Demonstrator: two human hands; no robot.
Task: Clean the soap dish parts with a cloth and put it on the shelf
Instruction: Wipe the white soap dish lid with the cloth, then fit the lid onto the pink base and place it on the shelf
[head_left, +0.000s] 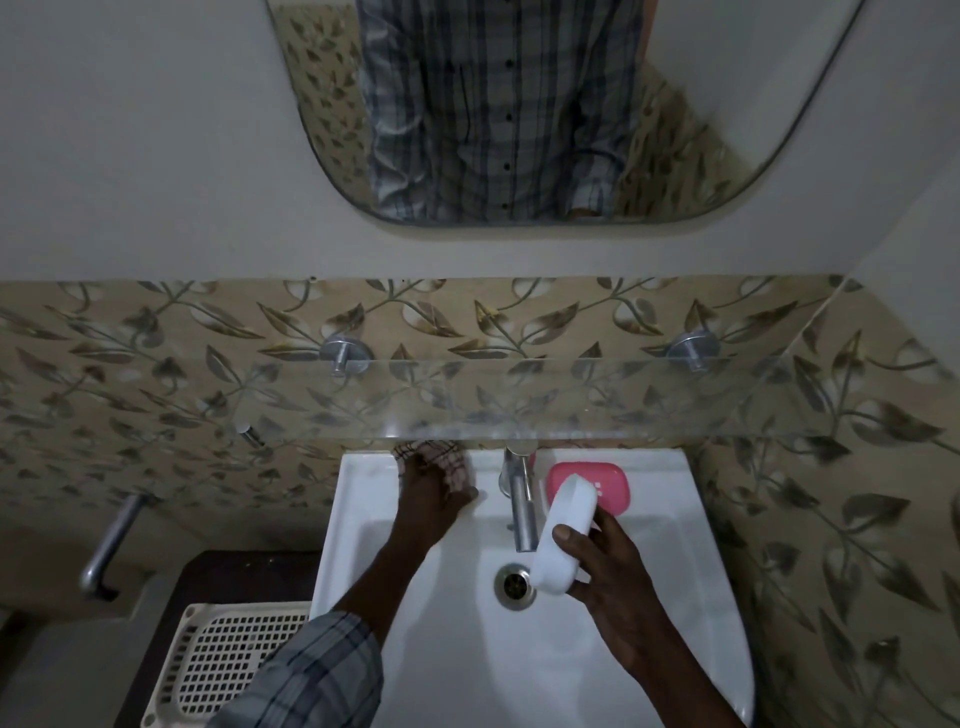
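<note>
Head view: my right grip (613, 566) is holding the white soap dish part (563, 530), a smooth oblong shell. Fingers and thumb are curling round it over the sink (691, 525), just beside the tap (522, 512). The pink part (610, 486) is lying on the back rim. My left grip (426, 501) is resting on the checked cloth (447, 457); whether it is pinching, I cannot tell. The glass shelf (519, 400) is overhanging the cloth.

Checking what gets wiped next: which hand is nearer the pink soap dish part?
Right. The right hand, gripping the white part, is just in front of the pink part. The left hand lies on the checked cloth, on the far side of the tap.
</note>
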